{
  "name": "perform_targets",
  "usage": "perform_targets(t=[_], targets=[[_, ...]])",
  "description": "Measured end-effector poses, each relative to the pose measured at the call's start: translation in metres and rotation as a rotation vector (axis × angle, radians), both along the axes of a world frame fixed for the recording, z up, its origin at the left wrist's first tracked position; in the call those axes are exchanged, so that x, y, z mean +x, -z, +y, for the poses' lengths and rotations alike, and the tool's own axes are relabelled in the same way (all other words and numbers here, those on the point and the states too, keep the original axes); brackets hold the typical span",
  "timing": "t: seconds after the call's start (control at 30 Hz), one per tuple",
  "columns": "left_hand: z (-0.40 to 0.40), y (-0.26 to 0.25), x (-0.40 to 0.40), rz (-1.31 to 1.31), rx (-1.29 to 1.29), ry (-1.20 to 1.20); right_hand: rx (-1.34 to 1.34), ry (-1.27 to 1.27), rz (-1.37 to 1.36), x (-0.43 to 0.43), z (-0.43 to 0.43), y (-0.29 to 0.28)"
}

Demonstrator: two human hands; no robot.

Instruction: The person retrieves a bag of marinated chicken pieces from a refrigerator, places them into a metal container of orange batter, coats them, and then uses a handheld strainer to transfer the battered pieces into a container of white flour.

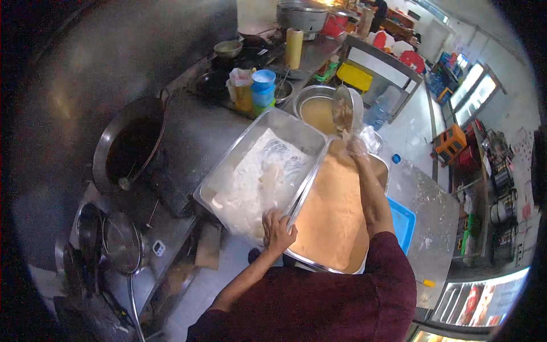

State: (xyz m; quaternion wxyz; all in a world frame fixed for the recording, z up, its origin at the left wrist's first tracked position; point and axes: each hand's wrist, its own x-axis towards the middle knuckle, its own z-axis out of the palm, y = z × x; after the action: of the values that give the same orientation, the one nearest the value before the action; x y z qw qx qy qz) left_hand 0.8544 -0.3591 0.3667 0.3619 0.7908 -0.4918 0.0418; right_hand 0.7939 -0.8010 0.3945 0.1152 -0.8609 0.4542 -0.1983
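Note:
My left hand [278,231] curls over the near rim of a metal tray of white flour [295,128]. Something pale lies under a dusting of flour in its middle, too coated to name. My right hand [357,146], in a clear plastic glove, grips a round metal bowl or strainer [357,102] at its near side. This vessel is tipped on edge, with wet brown pieces inside. Beside and partly below it stands a metal basin of tan liquid [315,112]. A second metal tray, filled with orange-tan powder [327,209], lies under my right forearm.
To the left is a wok of dark liquid [132,149], with a long-handled strainer [124,243] and a white timer [158,248] nearer. Stacked blue tubs [263,89] and a yellow roll [294,49] stand behind. A blue tray [401,222] sits right, partly beneath the powder tray.

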Motion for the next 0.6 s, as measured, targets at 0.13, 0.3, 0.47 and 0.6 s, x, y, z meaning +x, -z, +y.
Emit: perform_targets(t=[0.13,0.3,0.47,0.6], targets=[[-0.009,-0.008,-0.003,-0.017,0.007,-0.008,-0.114,-0.015,0.001,-0.020,-0.033,0.028],[-0.007,-0.008,-0.001,-0.013,0.056,-0.012,-0.184,-0.118,-0.008,-0.018,-0.040,0.035],[-0.012,-0.013,-0.002,0.001,0.020,-0.006,-0.294,-0.105,0.041,-0.030,-0.046,0.035],[-0.007,-0.008,0.000,-0.015,0.014,-0.035,-0.298,-0.106,0.007,-0.013,-0.028,0.024]])
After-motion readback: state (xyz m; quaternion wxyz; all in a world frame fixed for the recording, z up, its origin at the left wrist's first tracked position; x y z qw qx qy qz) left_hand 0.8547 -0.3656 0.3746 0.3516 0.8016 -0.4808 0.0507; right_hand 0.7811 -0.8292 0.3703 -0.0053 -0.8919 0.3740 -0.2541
